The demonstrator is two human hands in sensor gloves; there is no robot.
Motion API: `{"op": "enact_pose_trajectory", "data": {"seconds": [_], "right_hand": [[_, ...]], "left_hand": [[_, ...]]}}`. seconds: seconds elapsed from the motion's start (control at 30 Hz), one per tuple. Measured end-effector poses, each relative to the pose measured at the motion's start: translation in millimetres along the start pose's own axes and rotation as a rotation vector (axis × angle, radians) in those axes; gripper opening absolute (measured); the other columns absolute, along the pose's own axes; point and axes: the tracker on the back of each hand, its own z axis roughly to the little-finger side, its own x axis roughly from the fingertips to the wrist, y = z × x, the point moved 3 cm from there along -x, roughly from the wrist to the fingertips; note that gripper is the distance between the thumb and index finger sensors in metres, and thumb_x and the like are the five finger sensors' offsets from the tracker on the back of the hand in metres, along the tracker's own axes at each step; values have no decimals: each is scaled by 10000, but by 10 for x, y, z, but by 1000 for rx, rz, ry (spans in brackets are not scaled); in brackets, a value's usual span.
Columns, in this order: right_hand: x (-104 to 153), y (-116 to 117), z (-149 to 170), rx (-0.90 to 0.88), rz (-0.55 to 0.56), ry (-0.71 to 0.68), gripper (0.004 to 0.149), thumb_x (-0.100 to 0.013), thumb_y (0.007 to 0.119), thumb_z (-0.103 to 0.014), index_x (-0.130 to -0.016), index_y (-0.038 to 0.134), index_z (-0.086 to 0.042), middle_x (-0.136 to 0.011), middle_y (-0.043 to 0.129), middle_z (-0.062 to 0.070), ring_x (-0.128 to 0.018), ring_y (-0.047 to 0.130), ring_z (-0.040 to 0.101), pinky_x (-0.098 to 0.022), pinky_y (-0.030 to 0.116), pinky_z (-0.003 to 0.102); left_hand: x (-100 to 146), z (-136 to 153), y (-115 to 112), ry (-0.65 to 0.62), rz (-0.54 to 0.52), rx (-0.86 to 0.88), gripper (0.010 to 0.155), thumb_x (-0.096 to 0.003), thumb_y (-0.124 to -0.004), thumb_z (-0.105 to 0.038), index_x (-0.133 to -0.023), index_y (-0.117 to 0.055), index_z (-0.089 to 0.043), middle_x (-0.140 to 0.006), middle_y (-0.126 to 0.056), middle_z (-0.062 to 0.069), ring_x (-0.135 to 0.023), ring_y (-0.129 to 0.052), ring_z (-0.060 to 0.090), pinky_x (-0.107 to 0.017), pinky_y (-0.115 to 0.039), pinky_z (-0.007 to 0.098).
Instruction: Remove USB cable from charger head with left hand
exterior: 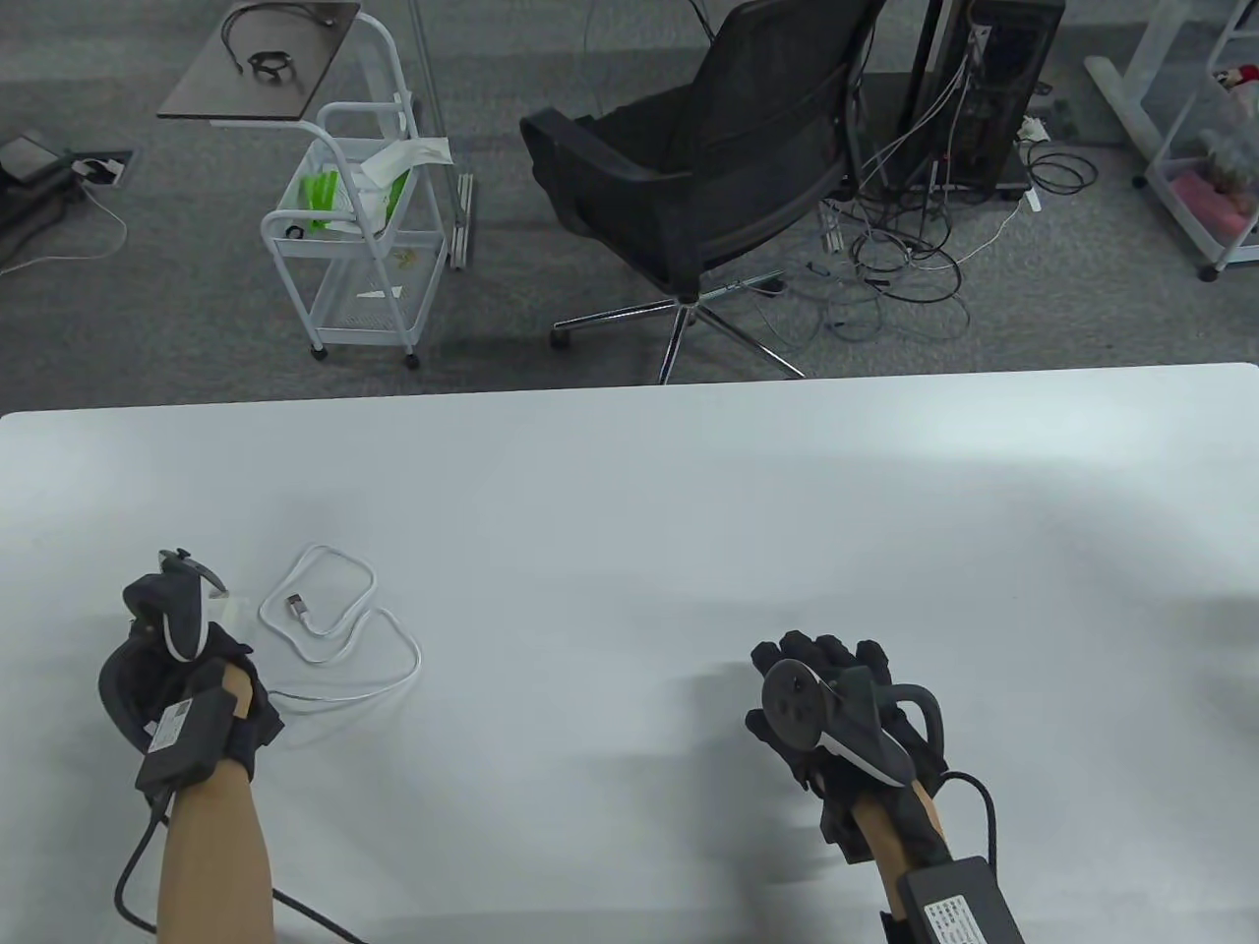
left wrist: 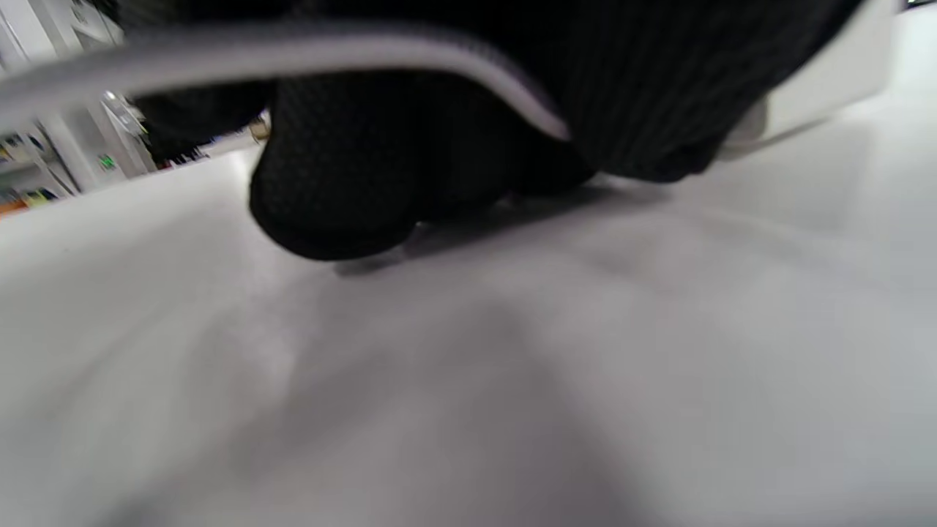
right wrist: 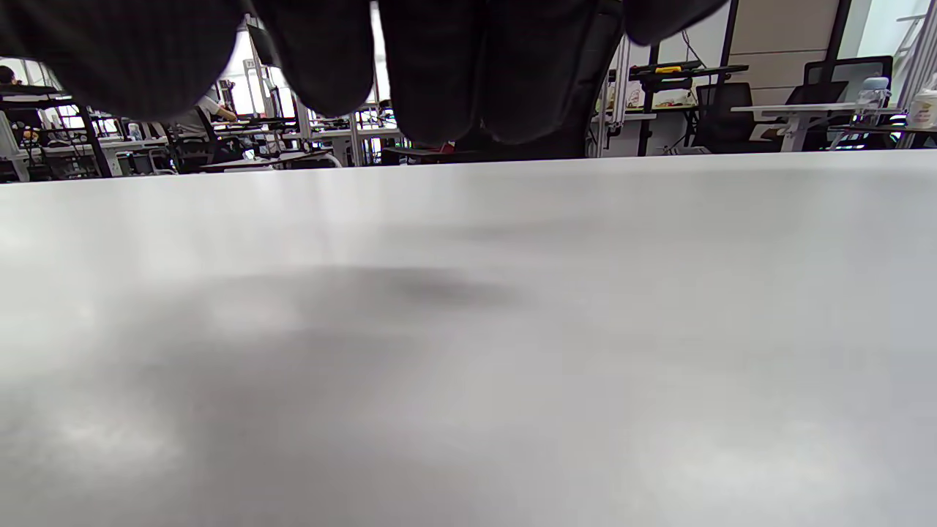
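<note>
Left hand on the charger end

Left hand [exterior: 187, 678] grips cable [exterior: 339, 629] at charger [left wrist: 827, 73]; loops trail right; right hand [exterior: 836, 703] rests flat, well apart.

white cable [exterior: 339, 629] loops just right of left hand [exterior: 187, 669]; bare table [exterior: 639, 511] between it and right hand [exterior: 836, 698].

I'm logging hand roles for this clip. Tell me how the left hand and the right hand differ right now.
The left hand sits at the table's left, right at the white USB cable and a white block, probably the charger head; the right hand sits apart on bare table, touching neither. In the left wrist view the cable runs across the gloved fingers; the right wrist view shows fingers with nothing under them. Both wear black sensor gloves and trackers.
</note>
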Motion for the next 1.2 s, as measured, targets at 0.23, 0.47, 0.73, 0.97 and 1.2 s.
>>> {"op": "enact_pose_trajectory", "data": {"seconds": [0.23,0.47,0.73,0.97,1.2], "right_hand": [[-3,-1,-9,1,2,-3,691,-321,743,-586,-966,627,-365,-1080,705,-8,-1026,748,315,-723,500,637],[25,-18,-17,-2,23,-16,688,-321,743,-584,-962,629,-361,-1073,709,-7,-1017,757,313,-716,510,634],[82,-81,6,-46,68,-41,686,-322,744,-579,-960,630,-353,-1065,715,0,-1006,770,311,-711,523,628],[212,-297,-149,-160,195,-128,705,-315,749,-585,-965,611,-351,-1069,702,-4,-995,791,297,-714,552,609],[332,-290,-549,-230,149,-273,795,-282,796,-596,-992,544,-341,-1082,684,-13,-999,796,286,-722,567,601]], "left_hand": [[535,18,521,-282,-131,356,457,-308,-816,-436,-701,-936,-236,-594,-1071,12,-424,-1109,244,-498,-835,522],[1763,-75,887,-792,-117,712,453,-300,-859,-406,-713,-930,-234,-616,-1064,25,-449,-1102,264,-519,-815,542],[3074,-314,685,-1168,-196,633,451,-299,-856,-409,-716,-932,-254,-621,-1068,12,-454,-1105,253,-519,-819,531],[3648,-490,163,-1359,-330,362,449,-294,-863,-404,-715,-928,-264,-621,-1062,5,-456,-1098,247,-525,-815,526],[3911,-564,-38,-1478,-386,254,446,-286,-873,-409,-707,-935,-275,-618,-1069,7,-460,-1102,243,-529,-816,521]]}}
